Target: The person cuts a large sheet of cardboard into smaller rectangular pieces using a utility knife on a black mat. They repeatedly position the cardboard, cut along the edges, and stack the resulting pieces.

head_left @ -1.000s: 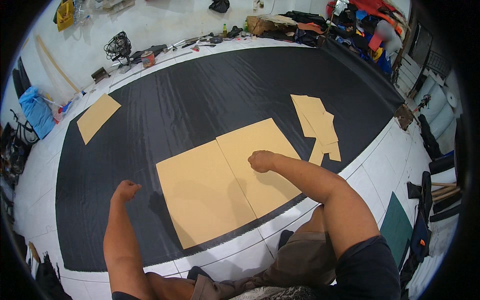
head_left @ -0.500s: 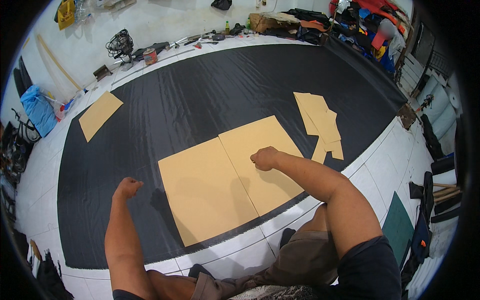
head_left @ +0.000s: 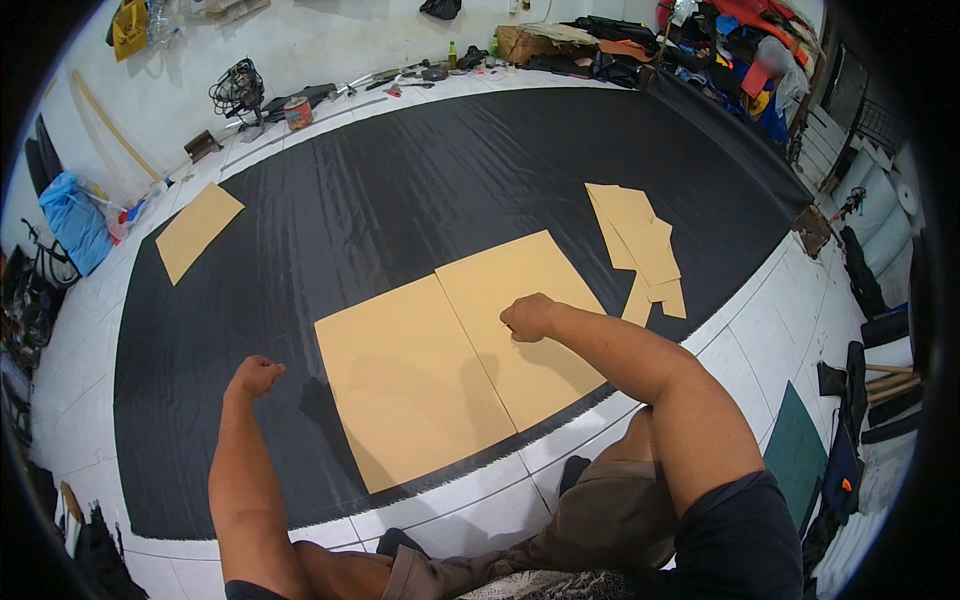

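Note:
A large black sheet (head_left: 400,180) with a slight sheen lies spread on the floor. On its near part is a big tan board (head_left: 410,400), with a second tan board (head_left: 560,360) edge to edge at its right. My right hand (head_left: 528,317) is over the second board, its fingers curled closed; what they hold, if anything, is too small to name. Left of the boards, above the black sheet, my left hand (head_left: 259,375) is also closed, and the inside of its grip is hidden.
Several smaller tan pieces (head_left: 640,240) overlap on the sheet's right side; one tan piece (head_left: 198,232) lies far left. Along the back wall stand a black fan (head_left: 238,90) and a can (head_left: 298,112). Piled fabric (head_left: 750,70) fills the far right corner. A green board (head_left: 797,450) lies right.

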`<state>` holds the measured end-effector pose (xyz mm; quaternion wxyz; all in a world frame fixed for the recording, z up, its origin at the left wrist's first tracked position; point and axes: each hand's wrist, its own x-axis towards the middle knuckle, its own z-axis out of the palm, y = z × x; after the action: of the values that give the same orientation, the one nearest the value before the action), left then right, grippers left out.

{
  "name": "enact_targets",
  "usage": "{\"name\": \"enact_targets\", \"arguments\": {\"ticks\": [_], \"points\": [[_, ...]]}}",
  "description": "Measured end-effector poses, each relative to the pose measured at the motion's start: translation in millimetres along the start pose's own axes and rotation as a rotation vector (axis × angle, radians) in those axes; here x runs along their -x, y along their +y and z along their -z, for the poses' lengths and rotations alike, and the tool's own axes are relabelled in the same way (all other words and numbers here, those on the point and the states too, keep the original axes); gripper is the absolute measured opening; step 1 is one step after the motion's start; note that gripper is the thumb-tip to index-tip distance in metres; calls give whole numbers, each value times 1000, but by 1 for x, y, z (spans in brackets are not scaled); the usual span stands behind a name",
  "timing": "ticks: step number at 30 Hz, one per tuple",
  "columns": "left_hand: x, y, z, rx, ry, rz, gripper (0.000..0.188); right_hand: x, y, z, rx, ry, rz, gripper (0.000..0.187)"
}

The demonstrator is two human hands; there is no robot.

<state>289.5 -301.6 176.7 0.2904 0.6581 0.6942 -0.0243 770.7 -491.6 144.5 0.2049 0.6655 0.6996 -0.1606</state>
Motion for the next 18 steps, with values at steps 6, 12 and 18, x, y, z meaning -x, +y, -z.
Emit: {"name": "enact_targets", "arguments": {"ticks": [6, 12, 18], "points": [[-3, -2, -2, -2, 0, -5, 40, 1, -1, 1, 8, 0, -6, 32], [-4, -1, -2, 2, -14, 8, 41, -4, 2, -3, 9, -7, -24, 32], [1, 4, -3, -6, 4, 25, 43, -9, 5, -10, 7, -2, -15, 32]]}}
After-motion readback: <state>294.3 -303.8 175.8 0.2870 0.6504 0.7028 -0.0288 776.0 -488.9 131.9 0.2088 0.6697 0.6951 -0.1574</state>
